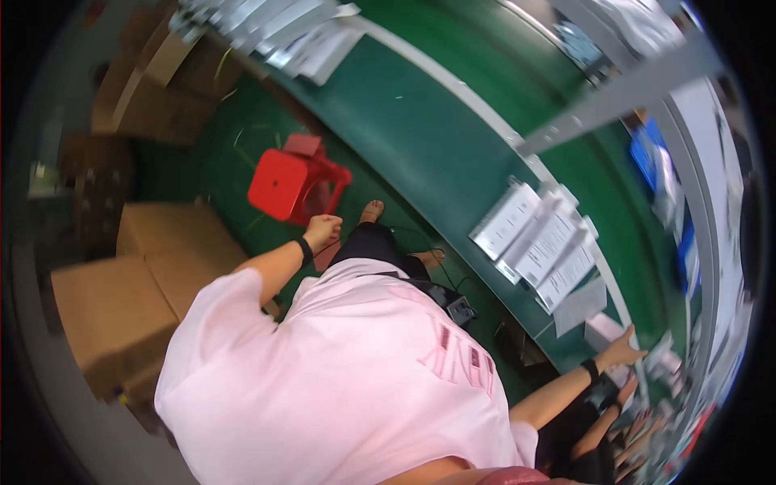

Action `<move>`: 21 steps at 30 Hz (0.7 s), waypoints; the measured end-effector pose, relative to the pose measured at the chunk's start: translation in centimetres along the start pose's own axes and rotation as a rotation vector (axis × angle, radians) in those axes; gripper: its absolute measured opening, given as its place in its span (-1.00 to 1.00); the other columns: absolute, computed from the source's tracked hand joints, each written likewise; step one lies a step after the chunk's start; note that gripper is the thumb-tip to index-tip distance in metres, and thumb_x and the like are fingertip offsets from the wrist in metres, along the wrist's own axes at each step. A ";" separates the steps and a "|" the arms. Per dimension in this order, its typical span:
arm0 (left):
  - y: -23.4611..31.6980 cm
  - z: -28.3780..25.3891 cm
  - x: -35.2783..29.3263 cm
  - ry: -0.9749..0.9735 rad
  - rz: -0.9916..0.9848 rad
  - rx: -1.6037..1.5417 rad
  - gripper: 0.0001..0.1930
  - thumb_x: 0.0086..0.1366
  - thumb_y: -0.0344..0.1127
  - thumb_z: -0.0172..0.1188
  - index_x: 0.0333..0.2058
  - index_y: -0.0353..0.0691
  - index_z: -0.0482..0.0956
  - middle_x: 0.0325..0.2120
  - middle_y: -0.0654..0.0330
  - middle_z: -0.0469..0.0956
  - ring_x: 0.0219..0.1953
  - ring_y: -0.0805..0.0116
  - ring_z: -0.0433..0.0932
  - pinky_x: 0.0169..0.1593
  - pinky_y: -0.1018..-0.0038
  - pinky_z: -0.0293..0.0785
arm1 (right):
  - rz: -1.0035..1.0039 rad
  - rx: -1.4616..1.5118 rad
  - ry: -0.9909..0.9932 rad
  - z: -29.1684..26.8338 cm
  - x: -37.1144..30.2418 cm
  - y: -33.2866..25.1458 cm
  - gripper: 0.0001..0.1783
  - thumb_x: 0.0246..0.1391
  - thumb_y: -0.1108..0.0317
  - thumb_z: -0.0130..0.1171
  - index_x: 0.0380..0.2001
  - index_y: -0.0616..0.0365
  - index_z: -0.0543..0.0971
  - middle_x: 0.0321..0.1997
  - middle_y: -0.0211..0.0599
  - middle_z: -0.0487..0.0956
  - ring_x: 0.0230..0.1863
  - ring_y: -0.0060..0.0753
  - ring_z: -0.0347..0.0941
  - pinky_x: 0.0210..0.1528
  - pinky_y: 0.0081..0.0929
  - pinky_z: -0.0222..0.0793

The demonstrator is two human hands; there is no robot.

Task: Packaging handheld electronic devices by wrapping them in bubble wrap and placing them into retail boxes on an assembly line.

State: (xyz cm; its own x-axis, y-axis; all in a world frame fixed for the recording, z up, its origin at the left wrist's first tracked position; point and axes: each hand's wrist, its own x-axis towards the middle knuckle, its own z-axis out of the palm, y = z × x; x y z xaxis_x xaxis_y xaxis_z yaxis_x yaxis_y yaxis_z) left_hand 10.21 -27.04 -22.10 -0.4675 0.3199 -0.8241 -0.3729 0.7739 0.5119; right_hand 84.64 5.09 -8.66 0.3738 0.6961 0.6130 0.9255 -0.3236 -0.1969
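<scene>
Curled in, the left hand [323, 230] hangs short of the green bench [420, 137], holding nothing that shows; the right hand [621, 352], fingers apart, reaches over the bench's right end by a pale box [600, 329], contact unclear. White boxes [543, 252] overlap on the bench top; a careless sideways sweep could scatter them.
</scene>
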 end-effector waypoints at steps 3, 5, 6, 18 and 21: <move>-3.5 -4.1 2.0 0.196 -0.224 -0.076 -0.73 0.23 -0.10 0.22 -0.23 -0.15 0.59 -0.42 0.25 0.54 -0.50 0.36 0.47 -0.38 0.33 0.43 | -0.012 0.761 -0.120 -6.9 -2.4 -20.4 -0.22 0.04 0.34 0.35 0.23 0.44 0.21 0.14 0.14 0.42 0.04 -0.08 0.47 0.05 -0.32 0.43; -7.2 -8.4 7.0 0.010 0.096 0.419 -0.68 0.20 -0.10 0.25 -0.19 -0.20 0.61 -0.35 0.13 0.60 -0.34 0.29 0.55 -0.23 0.27 0.48 | -0.117 1.014 -0.327 -10.7 -6.7 -29.7 -0.26 0.09 0.49 0.26 0.29 0.32 0.16 0.24 0.07 0.32 0.04 -0.19 0.46 0.05 -0.35 0.43; -7.9 -9.2 7.8 0.108 0.140 0.466 -0.62 0.18 -0.08 0.26 -0.15 -0.24 0.60 -0.29 0.06 0.61 -0.25 0.24 0.58 -0.16 0.28 0.49 | -0.230 1.103 -0.455 -12.6 -10.0 -34.3 -0.24 0.09 0.52 0.24 0.31 0.28 0.13 0.28 0.05 0.28 0.05 -0.22 0.46 0.06 -0.34 0.43; -2.1 -9.4 21.3 0.177 0.085 0.863 -0.40 0.04 -0.15 0.32 0.07 -0.24 0.47 0.20 -0.08 0.32 0.29 -0.16 0.19 0.24 -0.13 0.15 | -1.157 0.526 -0.955 -0.6 -35.0 -55.9 0.01 -0.04 0.11 0.38 0.38 0.14 0.07 0.43 0.21 0.02 0.35 0.29 0.04 0.36 -0.04 -0.03; -3.7 -10.5 27.7 0.284 0.212 1.274 -0.05 0.02 0.07 0.30 0.32 -0.21 0.11 0.38 -0.04 -0.02 0.40 -0.19 -0.10 0.31 -0.32 -0.22 | -1.241 0.508 -0.816 2.3 -37.4 -54.2 -0.01 0.01 -0.05 0.26 0.39 0.15 0.07 0.46 0.17 -0.02 0.45 0.23 -0.12 0.43 0.05 -0.27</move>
State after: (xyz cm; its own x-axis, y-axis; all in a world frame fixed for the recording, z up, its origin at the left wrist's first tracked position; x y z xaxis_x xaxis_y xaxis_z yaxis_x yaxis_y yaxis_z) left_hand -9.79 -26.82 -44.29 -0.6318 0.4931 -0.5981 0.6643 0.7421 -0.0898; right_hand 20.63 -1.89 -22.66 -0.8316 0.5530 0.0514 0.5284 0.8162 -0.2336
